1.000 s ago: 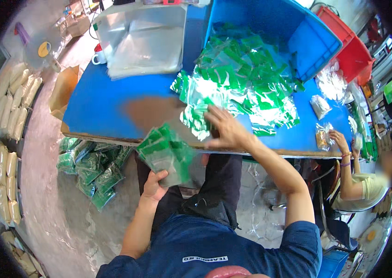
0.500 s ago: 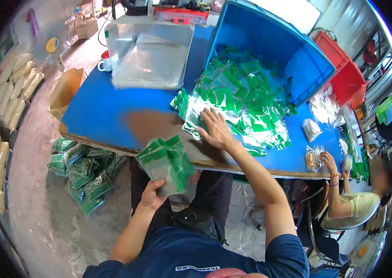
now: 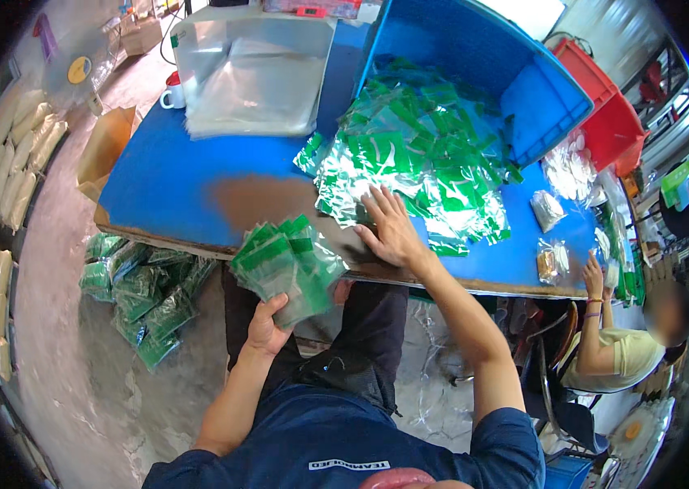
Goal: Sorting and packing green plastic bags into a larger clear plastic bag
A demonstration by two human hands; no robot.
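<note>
My left hand point(image 3: 269, 323) grips a fanned stack of small flat packets point(image 3: 289, 269), clear with green bands, thumb on top. The stack hangs over my lap, just off the table's front edge. My right hand point(image 3: 394, 231) lies palm down with fingers stretched at the near edge of a heap of like green packets point(image 3: 409, 155). Its fingertips are over the shiny packets there; whether they press on one I cannot tell. The heap spills out of a blue plastic crate point(image 3: 552, 110) tipped on its side.
On the blue table point(image 3: 157, 191) are a stack of clear plastic sheets point(image 3: 255, 81) and a red-and-white mug point(image 3: 173, 91). Bundled green packets point(image 3: 153, 297) lie on the floor at left. A co-worker point(image 3: 617, 350) sits at right by small filled bags point(image 3: 546, 210) and a red crate point(image 3: 601, 106).
The packets in my left hand are fanned wider to the right. My right hand stays by the heap's near edge, slightly shifted. The whole view has moved a little.
</note>
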